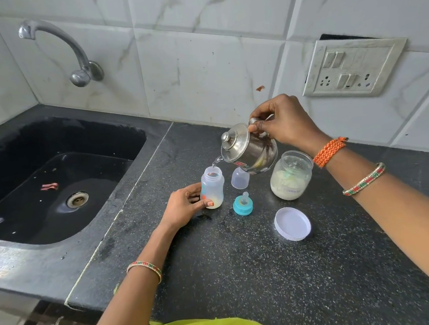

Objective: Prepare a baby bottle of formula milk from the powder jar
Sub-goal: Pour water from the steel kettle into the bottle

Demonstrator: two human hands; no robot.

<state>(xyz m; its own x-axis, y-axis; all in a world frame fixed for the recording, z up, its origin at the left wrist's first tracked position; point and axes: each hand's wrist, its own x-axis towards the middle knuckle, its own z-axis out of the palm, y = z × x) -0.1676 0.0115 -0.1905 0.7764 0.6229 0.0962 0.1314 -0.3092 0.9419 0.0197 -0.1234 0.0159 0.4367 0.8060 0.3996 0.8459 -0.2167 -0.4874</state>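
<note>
A clear baby bottle (212,186) stands upright on the dark counter with pale powder at its bottom. My left hand (185,205) grips it low on its left side. My right hand (281,124) holds a steel kettle (248,148) by its handle, tilted to the left above the bottle. A thin stream of water (216,162) runs from the spout into the bottle's mouth. The open powder jar (290,176) stands to the right with a scoop inside. The blue teat ring (243,204) and the clear cap (240,178) sit between bottle and jar.
The jar's white lid (292,223) lies upside down nearer to me. A black sink (52,178) with a drain and a wall tap (77,57) is on the left. A switch and socket plate (351,68) is on the tiled wall.
</note>
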